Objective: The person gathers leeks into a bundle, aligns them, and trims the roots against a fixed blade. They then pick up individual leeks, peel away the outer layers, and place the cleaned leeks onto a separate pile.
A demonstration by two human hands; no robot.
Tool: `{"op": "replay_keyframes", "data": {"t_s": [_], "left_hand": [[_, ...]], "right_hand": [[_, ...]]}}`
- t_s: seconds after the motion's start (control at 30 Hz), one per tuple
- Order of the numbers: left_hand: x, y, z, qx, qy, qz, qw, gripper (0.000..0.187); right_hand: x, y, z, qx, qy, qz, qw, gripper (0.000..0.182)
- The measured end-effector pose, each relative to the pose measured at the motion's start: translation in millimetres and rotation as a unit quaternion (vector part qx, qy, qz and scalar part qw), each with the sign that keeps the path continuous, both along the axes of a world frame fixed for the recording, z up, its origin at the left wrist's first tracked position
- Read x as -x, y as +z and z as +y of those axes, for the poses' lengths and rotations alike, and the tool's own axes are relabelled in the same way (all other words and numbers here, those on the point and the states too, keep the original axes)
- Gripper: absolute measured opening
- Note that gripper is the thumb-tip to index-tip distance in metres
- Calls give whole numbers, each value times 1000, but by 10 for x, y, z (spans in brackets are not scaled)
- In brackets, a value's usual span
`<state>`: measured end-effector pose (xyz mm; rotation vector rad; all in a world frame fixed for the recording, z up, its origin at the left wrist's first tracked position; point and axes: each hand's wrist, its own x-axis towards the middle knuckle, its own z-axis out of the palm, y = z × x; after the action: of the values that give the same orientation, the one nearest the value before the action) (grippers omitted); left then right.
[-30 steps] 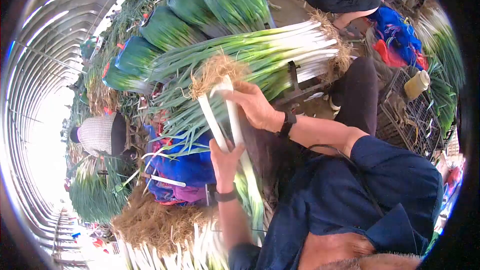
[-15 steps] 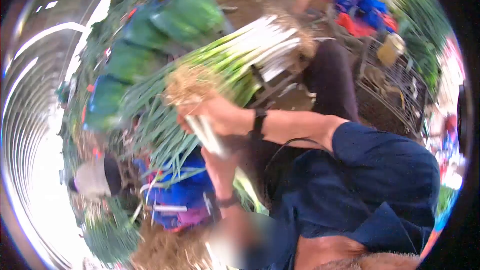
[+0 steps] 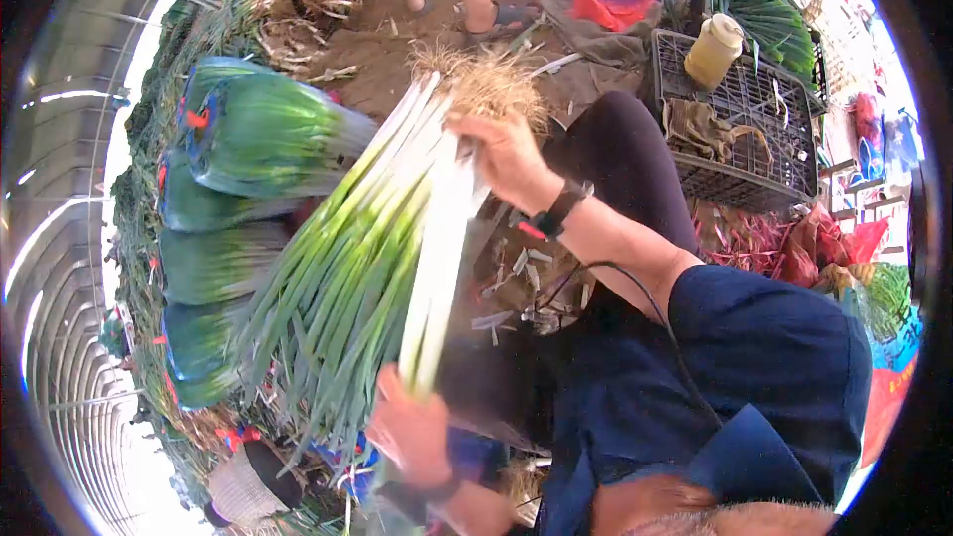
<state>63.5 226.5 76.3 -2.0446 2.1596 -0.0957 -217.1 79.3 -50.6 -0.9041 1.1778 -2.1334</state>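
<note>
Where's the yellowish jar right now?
In the head view, the jar sits at upper right on the black crate, beside a brown cloth, to the right of the person's right hand.

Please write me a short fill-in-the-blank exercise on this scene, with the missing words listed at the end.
1. The right hand grips the pale stalks near their shaggy brown ____.
2. The left hand is lower in the picture than the ____ hand.
3. The yellowish jar stands on a black plastic ____.

Missing words: roots; right; crate.
</note>
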Motion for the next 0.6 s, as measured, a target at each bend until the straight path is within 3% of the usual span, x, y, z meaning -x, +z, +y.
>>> {"op": "replay_keyframes", "data": {"t_s": [0.03, 0.07, 0.13, 0.17, 0.27, 0.33, 0.4, 0.5, 0.6], "left_hand": [[25, 24, -243, 36, -70, -37, 996, 54], [63, 88, -527, 52, -130, -22, 990, 58], [152, 113, -1149, 32, -191, -51, 980, 62], [205, 80, -1451, 18, -198, -60, 978, 61], [257, -269, -2361, -20, -220, -43, 974, 60], [229, -597, -2855, -46, -228, -16, 973, 60], [215, -919, -3162, -93, -247, 7, 964, 61], [240, -1335, -3200, -78, -231, -22, 970, 65], [251, -1385, -3171, -92, -240, -44, 965, 68]], "right_hand": [[134, -8, -136, -18, 100, -351, 931, 23], [283, -108, -301, -21, 94, -351, 931, 23], [573, -408, -677, -163, 62, -58, 983, 27], [668, -459, -838, -164, 58, -60, 983, 27], [832, -602, -1371, -284, -53, 264, 920, 34], [930, -957, -1784, -293, -56, 324, 898, 32], [915, -1163, -1945, -371, -75, 430, 820, 31], [935, -1305, -1987, -406, 4, 426, 808, 35], [994, -1268, -2023, -450, 65, 377, 807, 37]]}}
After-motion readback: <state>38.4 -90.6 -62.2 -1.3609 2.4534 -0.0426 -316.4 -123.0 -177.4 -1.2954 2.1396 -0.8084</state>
